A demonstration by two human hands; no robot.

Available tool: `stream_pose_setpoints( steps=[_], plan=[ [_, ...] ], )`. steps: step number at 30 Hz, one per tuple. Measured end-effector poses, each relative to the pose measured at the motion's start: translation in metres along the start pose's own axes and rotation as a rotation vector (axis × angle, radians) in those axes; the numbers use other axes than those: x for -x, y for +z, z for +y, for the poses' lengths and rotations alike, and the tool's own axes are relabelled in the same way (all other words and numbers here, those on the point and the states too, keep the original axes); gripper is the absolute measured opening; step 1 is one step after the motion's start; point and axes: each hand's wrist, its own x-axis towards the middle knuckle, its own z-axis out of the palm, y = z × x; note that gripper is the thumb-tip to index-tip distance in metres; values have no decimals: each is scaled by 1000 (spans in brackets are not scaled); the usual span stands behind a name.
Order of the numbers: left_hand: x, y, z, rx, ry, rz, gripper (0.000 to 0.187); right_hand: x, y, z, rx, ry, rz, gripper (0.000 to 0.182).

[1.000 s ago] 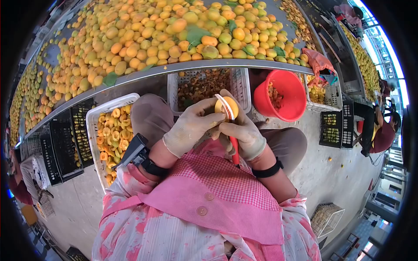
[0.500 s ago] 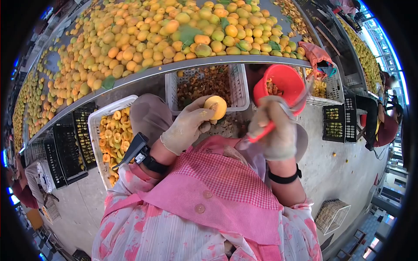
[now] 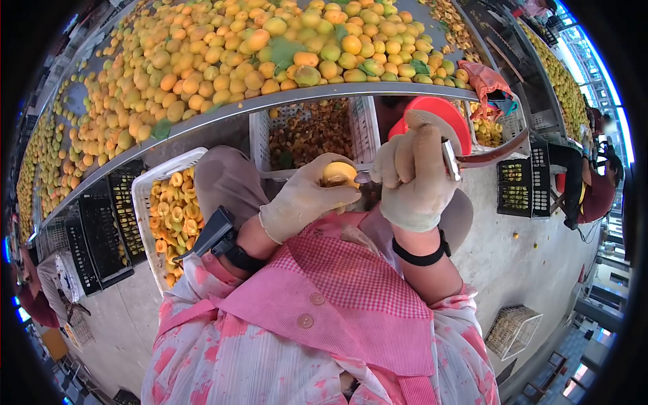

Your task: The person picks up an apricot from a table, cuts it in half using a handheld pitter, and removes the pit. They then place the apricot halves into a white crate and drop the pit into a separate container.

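My left hand [image 3: 307,197], in a pale work glove, is closed around a yellow-orange apricot [image 3: 339,173] at the middle of the view; a darker patch shows on its near side. Just to the right, my gloved right hand [image 3: 420,172] is wrapped round a curved hand tool [image 3: 493,155]. A silvery collar and a long reddish-brown curved part stick out to the right of the fist. A small greyish tip shows between the fist and the apricot, at or very near the fruit. Most of the handle is hidden by my fingers.
A metal-edged table [image 3: 233,110] heaped with apricots [image 3: 202,74] spans the front. Below it are a white crate [image 3: 374,131] of brown scraps and a red bucket [image 3: 439,111]. A white crate [image 3: 145,202] of apricot halves is at my left. Black crates [image 3: 540,179] and a person [image 3: 601,192] are right.
My right hand has moved up and left, bringing the tool close to the apricot. My left hand has shifted slightly right and turned the fruit. The whole view has shifted slightly.
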Motion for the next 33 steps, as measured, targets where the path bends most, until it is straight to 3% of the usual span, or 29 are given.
stream_pose_setpoints(
  steps=[4,6,7,9,13,16,17,19,21,23,24,25,27,33],
  plan=[
    [1,4,7,-36,-31,4,37,3,9,4,-303,43,80,17],
    [-1,5,5,-93,20,9,37,2,3,13,177,-249,-54,18],
    [-2,6,4,-151,71,12,38,3,4,11,178,-249,-55,18],
    [-4,6,-1,-219,127,39,38,6,10,2,-243,41,-17,19],
    [0,11,6,-324,202,82,39,6,6,-1,-303,221,-67,18],
    [-1,10,3,-430,262,110,41,6,5,9,-101,67,-147,19],
    [-3,8,-3,-429,262,111,41,7,5,8,-101,68,-149,19],
    [-6,5,-12,-413,275,87,41,7,8,2,-85,276,-202,17],
    [-4,5,-11,-373,259,82,42,4,8,11,-77,172,-181,15],
    [-1,6,-9,-331,237,74,43,-1,3,12,-417,342,-179,17],
    [-1,6,-8,-335,216,65,44,-5,5,7,-26,202,-218,22],
    [0,6,-6,-339,196,56,45,-6,4,9,-25,203,-217,22],
    [2,6,4,-440,190,29,46,-7,2,17,-590,451,-96,25],
    [2,4,-3,-632,324,-11,49,-7,-7,31,-744,567,-62,34]
  ],
)
